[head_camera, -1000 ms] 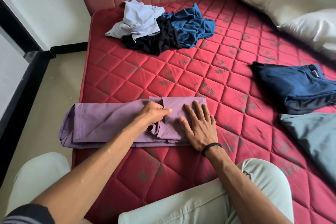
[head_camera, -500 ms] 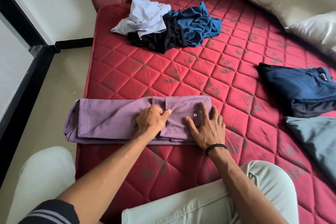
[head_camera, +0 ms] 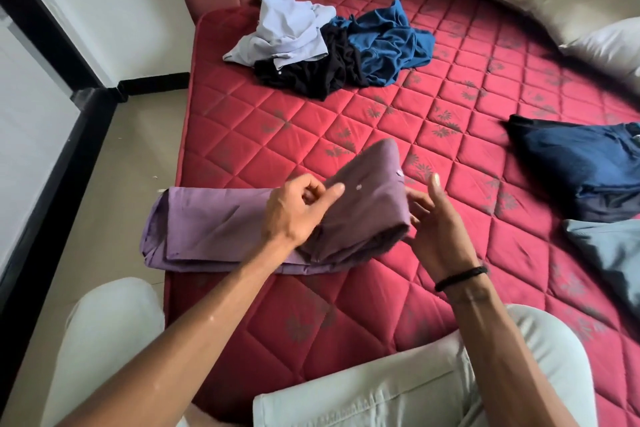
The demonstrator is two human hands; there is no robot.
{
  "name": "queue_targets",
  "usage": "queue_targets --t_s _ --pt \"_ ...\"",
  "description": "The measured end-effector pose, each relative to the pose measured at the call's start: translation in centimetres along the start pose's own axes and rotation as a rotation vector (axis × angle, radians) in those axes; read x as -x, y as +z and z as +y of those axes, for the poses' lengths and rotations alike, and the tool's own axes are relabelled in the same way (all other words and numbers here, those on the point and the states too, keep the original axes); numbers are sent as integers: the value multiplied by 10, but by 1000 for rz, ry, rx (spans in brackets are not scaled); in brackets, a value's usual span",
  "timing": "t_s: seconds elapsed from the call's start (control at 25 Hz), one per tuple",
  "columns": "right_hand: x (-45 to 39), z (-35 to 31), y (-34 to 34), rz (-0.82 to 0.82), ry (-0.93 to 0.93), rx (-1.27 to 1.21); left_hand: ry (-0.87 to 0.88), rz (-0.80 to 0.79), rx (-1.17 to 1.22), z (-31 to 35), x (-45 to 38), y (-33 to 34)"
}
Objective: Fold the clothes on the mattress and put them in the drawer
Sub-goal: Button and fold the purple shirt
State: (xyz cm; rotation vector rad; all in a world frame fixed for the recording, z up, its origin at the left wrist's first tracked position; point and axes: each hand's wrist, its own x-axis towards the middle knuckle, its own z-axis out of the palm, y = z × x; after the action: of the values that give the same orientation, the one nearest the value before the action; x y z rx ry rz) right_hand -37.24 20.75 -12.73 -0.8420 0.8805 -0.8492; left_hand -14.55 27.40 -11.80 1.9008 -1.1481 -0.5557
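1. Purple shirt lies at the mattress edge, about 6 o'clock, its right end raised
2. Left hand pinches the fold; right hand, fingers loose, supports it
3. A slipping pinch could let the layers spread open

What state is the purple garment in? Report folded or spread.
Partly folded: the purple garment lies as a narrow strip, its right end lifted by both hands.
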Motion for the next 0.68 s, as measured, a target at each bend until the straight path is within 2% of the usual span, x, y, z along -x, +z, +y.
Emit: queue_targets --t_s 0.08,0.16,0.28,0.36,0.4,0.48,0.52,0.6,0.68 --pt "5 -2 35 -91 -41 69 -239 -199 351 22 -6 -22" --pt "11 9 82 -168 -160 246 -338 -292 363 22 -12 -52" --pt "23 34 139 -296 -318 390 -330 -210 213 -7 -17 -93" --pt "28 46 165 -329 -348 418 -375 -128 252 -37 -15 -125" --pt "26 53 172 -283 -390 489 -412 -99 295 -50 -13 -139" --pt "9 71 179 -130 -588 854 -502 -53 363 -76 -9 -164" --pt "-1 81 180 -110 -693 1086 -543 -40 377 -86 -7 -173" --pt "-19 104 185 -203 -750 1416 -616 -20 393 -109 -6 -189" --pt "-25 126 191 -270 -708 1578 -665 -30 369 -132 -9 -197"
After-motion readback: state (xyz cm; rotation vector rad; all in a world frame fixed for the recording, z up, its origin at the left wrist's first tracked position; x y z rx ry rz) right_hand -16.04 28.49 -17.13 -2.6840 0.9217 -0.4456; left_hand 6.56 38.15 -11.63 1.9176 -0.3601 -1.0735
